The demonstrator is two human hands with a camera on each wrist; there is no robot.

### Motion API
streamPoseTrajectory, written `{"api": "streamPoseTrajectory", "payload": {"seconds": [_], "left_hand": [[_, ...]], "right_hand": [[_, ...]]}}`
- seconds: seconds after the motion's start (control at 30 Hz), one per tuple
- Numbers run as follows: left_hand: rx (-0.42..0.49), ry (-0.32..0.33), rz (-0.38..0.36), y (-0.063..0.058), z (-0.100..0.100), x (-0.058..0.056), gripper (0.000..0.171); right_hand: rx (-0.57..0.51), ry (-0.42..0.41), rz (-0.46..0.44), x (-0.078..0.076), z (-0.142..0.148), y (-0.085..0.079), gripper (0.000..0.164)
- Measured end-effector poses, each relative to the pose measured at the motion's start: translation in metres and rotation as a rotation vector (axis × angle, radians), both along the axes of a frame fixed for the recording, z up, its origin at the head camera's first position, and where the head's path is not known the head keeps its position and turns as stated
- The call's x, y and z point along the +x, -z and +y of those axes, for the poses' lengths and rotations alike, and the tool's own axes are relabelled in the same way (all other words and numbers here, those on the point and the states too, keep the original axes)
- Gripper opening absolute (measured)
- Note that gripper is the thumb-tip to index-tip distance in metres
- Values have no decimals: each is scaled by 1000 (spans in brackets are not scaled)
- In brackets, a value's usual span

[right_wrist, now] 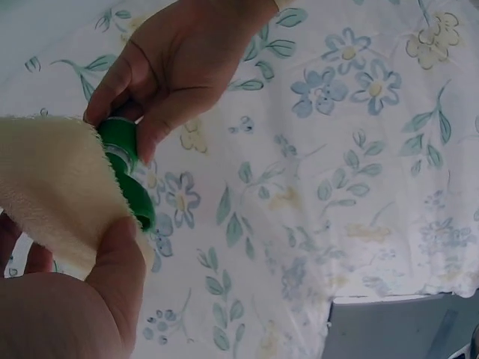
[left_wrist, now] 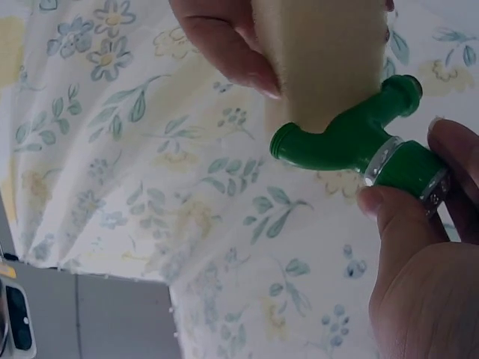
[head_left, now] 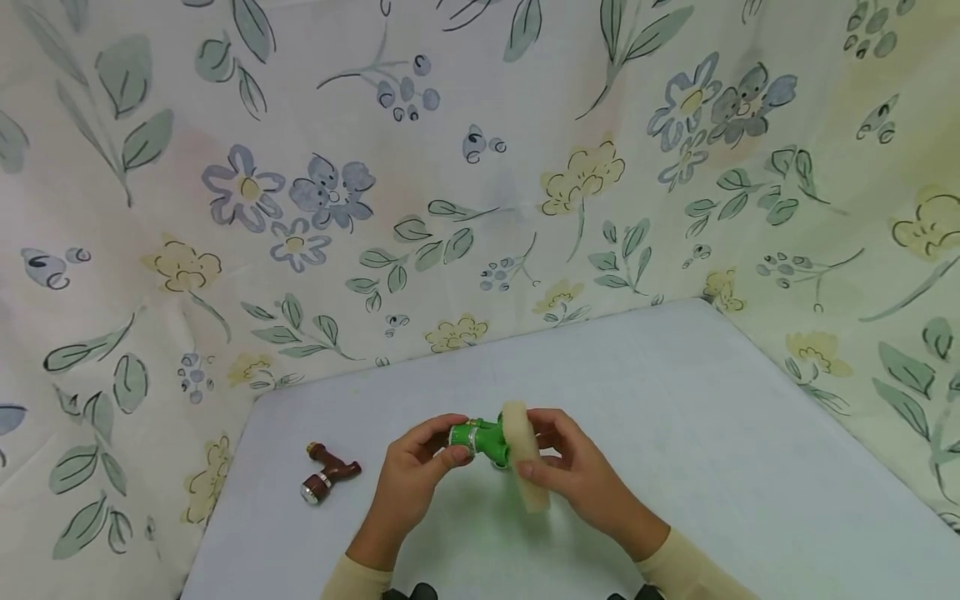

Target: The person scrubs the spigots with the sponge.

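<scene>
Between thumb and fingers my left hand [head_left: 412,475] grips the ringed end of a green faucet [head_left: 491,442], held above the table. The green faucet [left_wrist: 344,142] has a curved spout, a short threaded branch and a silver band. In my right hand [head_left: 577,467] is a thick cream sponge [head_left: 525,458], pinched with the thumb on its near face. The sponge [right_wrist: 60,179] overlaps part of the faucet in the right wrist view and lies right against its branching side. My right fingers behind the sponge are partly hidden.
A brown faucet [head_left: 330,473] with a silver end lies on the white table [head_left: 637,375], left of my left hand. Floral cloth [head_left: 420,167] hangs behind and along the sides of the table. Two dark rounded objects show at the bottom edge of the head view.
</scene>
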State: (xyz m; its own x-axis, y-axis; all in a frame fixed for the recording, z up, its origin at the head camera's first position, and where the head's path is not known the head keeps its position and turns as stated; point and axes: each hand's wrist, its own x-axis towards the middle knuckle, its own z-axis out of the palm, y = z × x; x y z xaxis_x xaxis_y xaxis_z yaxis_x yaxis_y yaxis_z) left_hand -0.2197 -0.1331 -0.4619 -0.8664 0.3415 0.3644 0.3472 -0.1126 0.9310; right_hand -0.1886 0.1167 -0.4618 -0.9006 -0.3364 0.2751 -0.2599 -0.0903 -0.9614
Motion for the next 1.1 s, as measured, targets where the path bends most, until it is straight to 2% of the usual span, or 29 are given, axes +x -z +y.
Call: {"api": "streamPoseTrajectory", "payload": {"seconds": [0.13, 0.17, 0.37, 0.53, 0.63, 0.77, 0.93, 1.1], "left_hand": [[-14, -27, -25, 3, 1, -1, 37], [-26, -36, -30, 0, 1, 0, 36], [-91, -32, -63, -13, 7, 5, 36], [-133, 2, -87, 3, 10, 2, 39], [-144, 23, -45, 8, 12, 2, 38], [-138, 13, -19, 7, 15, 4, 32], [-124, 0, -16, -7, 18, 11, 27], [-128, 16, -8, -19, 20, 18, 23]], "right_hand": [[-79, -89, -1, 2, -1, 0, 50], [-92, -102, -2, 2, -2, -1, 50], [-110, -69, 42, 2, -5, -7, 52], [-146, -64, 72, 3, -13, -10, 55], [-149, -45, 115, 4, -18, -13, 59], [-108, 23, 168, 11, -22, -22, 61], [7, 80, 209, 19, -27, -32, 60], [84, 133, 217, 16, -30, -25, 61]]}}
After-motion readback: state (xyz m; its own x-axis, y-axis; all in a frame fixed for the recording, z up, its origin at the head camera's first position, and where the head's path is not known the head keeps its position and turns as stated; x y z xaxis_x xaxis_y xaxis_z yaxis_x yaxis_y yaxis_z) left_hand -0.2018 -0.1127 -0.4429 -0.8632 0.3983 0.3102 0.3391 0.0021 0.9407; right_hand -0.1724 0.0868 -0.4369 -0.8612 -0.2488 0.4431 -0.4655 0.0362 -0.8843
